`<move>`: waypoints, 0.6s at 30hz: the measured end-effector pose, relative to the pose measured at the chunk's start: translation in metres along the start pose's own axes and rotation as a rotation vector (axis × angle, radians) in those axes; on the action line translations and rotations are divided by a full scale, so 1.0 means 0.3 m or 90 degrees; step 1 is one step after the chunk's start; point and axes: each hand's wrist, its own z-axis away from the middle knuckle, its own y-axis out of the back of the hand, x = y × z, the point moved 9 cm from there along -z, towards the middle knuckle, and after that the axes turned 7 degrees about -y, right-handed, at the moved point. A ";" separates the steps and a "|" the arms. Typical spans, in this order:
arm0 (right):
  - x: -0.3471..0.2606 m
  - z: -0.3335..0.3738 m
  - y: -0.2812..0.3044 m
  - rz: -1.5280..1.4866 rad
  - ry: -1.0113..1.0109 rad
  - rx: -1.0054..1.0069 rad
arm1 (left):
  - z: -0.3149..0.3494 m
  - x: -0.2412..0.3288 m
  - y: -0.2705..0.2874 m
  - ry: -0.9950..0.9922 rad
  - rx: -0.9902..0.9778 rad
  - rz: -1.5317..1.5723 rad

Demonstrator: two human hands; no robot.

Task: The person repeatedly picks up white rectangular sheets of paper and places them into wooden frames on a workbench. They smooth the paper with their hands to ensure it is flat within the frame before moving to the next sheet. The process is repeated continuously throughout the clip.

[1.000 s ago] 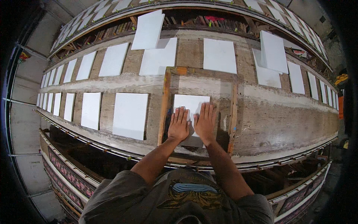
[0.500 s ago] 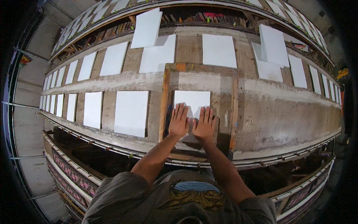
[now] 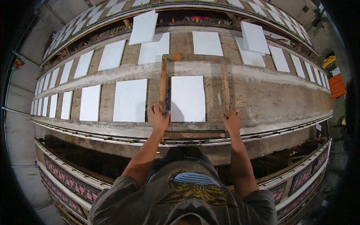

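Note:
A rectangular wooden frame (image 3: 225, 85) surrounds a white sheet-like piece (image 3: 188, 95) on the long table. My left hand (image 3: 159, 120) is closed on the frame's left side, near its lower end. Opposite it, my right hand (image 3: 233, 123) grips the right side at about the same height. The sheet shows whole between the two sides, with a shadow over its lower left part. Whether the frame rests on the table or is slightly raised, I cannot tell.
Two rows of white pieces (image 3: 130, 100) run along the table (image 3: 270, 101). Two thick white stacks or blocks (image 3: 143, 28) (image 3: 255, 38) sit toward its far edge. Behind is another table with white pieces. Pink-and-black patterned panels (image 3: 67, 174) lie on a rack behind me.
Both hands were laid flat over the white piece inside the frame. They have moved apart and toward me, and now hold the frame's two sides. The view has shifted somewhat.

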 end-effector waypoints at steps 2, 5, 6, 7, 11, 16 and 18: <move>-0.009 0.027 -0.010 -0.007 0.028 -0.011 | 0.002 -0.071 -0.036 0.034 -0.017 -0.019; -0.019 0.040 -0.041 -0.001 0.075 0.034 | -0.031 -0.061 -0.059 -0.024 -0.055 -0.080; 0.016 0.014 -0.083 -0.011 0.074 0.048 | -0.037 -0.060 -0.065 -0.034 -0.060 -0.069; 0.033 0.000 -0.098 -0.022 0.077 0.062 | -0.046 -0.071 -0.070 -0.041 -0.062 -0.059; -0.002 0.045 -0.023 -0.077 0.067 0.151 | -0.082 -0.145 -0.088 -0.061 -0.041 -0.014; -0.024 0.106 0.074 -0.078 0.013 0.096 | -0.077 -0.040 0.051 -0.133 0.034 -0.043; -0.001 0.090 0.099 -0.108 0.020 0.121 | -0.081 0.017 0.086 -0.162 0.067 -0.025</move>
